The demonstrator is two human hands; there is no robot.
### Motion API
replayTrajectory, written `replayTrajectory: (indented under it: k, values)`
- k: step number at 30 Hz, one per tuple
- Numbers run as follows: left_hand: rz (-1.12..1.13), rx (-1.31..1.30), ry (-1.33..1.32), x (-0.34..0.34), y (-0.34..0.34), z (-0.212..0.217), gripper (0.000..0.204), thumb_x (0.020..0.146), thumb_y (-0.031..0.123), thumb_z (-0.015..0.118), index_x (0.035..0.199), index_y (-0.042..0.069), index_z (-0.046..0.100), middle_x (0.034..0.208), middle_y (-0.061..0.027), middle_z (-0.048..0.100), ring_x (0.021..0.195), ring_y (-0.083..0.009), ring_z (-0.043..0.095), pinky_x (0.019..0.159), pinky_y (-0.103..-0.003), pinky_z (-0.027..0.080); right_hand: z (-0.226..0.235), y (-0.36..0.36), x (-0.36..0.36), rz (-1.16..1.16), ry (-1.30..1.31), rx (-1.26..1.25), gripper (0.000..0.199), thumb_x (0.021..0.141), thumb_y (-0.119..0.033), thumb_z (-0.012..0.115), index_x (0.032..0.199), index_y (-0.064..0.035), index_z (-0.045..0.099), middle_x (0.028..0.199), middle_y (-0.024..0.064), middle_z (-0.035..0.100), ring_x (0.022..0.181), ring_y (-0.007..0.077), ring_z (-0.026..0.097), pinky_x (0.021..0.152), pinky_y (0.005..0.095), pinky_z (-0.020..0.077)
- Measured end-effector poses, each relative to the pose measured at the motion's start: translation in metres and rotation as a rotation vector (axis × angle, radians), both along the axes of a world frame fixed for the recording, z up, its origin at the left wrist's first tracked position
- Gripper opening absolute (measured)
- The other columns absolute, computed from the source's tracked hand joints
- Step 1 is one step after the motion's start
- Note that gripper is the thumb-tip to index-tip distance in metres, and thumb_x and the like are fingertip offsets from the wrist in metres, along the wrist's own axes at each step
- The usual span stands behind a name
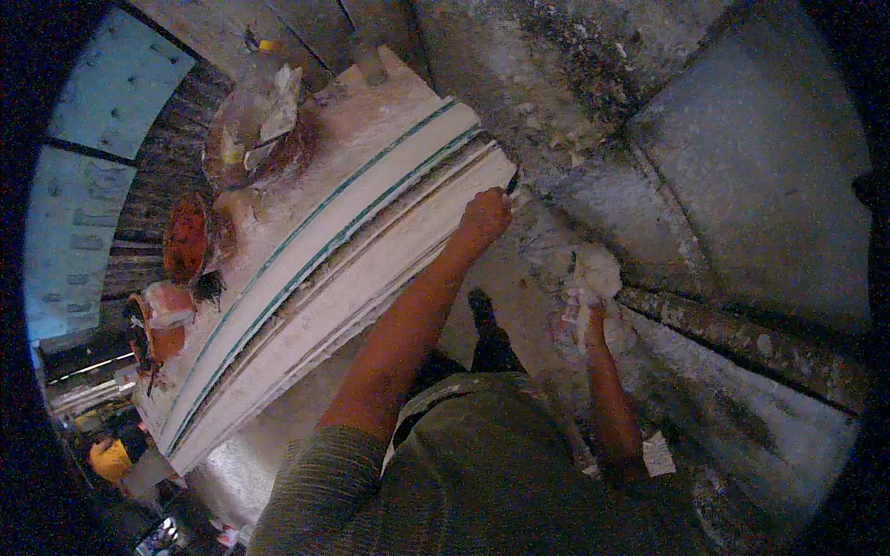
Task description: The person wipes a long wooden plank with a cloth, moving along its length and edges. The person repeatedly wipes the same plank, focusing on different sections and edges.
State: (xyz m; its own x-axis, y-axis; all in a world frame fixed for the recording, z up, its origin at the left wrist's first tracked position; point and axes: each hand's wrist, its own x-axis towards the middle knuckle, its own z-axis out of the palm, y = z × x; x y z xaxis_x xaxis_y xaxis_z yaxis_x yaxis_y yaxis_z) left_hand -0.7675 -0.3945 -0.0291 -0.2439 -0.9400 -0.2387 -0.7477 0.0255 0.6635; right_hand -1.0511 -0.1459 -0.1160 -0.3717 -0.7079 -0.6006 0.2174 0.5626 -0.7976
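Left hand (487, 221) is curling fist-like at the end of a long white board (371, 259); right hand (595, 313) is hanging by a whitish lump (600, 273), honestly can't tell if it's gripping.

Two bare hands show, one left hand (486, 221) at the centre and one right hand (596, 315) right of centre, with one whitish lump (599, 270) just above the latter. Across the middle left run one table (338, 130) and, on it, one long pale strip (326, 219) edged by two green lines, while two orange tubs (185, 239) sit at the left. Two blue panels (79, 236) fill the far left, one dark shoe (483, 310) shows at the centre, and one white scrap (659, 454) lies at the lower right.
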Motion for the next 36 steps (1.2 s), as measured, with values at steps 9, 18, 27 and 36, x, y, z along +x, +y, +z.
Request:
replayTrajectory:
  k: [9, 18, 27, 36]
  values:
    - [-0.028, 0.197, -0.073, 0.153, 0.11, 0.064, 0.042, 0.097, 0.029, 0.062, 0.13, 0.003, 0.065, 0.113, -0.028, 0.07, 0.108, -0.0454, 0.067, 0.097, -0.05, 0.053, -0.011, -0.012, -0.01, 0.036, -0.018, -0.026, 0.035, 0.103, -0.038, 0.059, 0.117, -0.0064, 0.065, 0.089, 0.0054, 0.065, 0.071, 0.0169, 0.064, 0.058, 0.0357, 0.056]
    - [-0.12, -0.04, -0.015, 0.013, -0.004, -0.015, 0.041, 0.095, 0.029, 0.062, 0.123, -0.001, 0.066, 0.109, -0.0272, 0.071, 0.101, -0.0463, 0.068, 0.087, -0.052, 0.055, 0.001, -0.018, -0.012, 0.125, 0.008, -0.024, 0.039, 0.103, -0.037, 0.061, 0.124, -0.0046, 0.064, 0.096, 0.0081, 0.069, 0.076, 0.018, 0.067, 0.059, 0.0349, 0.0568]
    - [-0.313, 0.098, -0.46, 0.208, 0.132, 0.074, 0.044, 0.092, 0.033, 0.066, 0.135, 0.023, 0.063, 0.109, -0.0153, 0.065, 0.092, -0.0385, 0.069, 0.074, -0.05, 0.058, -0.001, -0.028, -0.026, 0.151, -0.003, -0.037, 0.043, 0.103, -0.037, 0.062, 0.132, -0.0044, 0.061, 0.103, 0.0117, 0.072, 0.081, 0.0206, 0.069, 0.061, 0.035, 0.0574]
    - [-0.227, 0.078, -0.298, -0.047, -0.018, 0.047, 0.041, 0.08, 0.024, 0.07, 0.118, 0.01, 0.072, 0.114, -0.0161, 0.072, 0.096, -0.0395, 0.072, 0.08, -0.05, 0.059, 0.061, -0.104, 0.039, 0.084, -0.386, -0.074, 0.047, 0.103, -0.036, 0.061, 0.141, -0.0084, 0.054, 0.112, 0.0113, 0.069, 0.095, 0.0242, 0.068, 0.077, 0.0409, 0.0553]
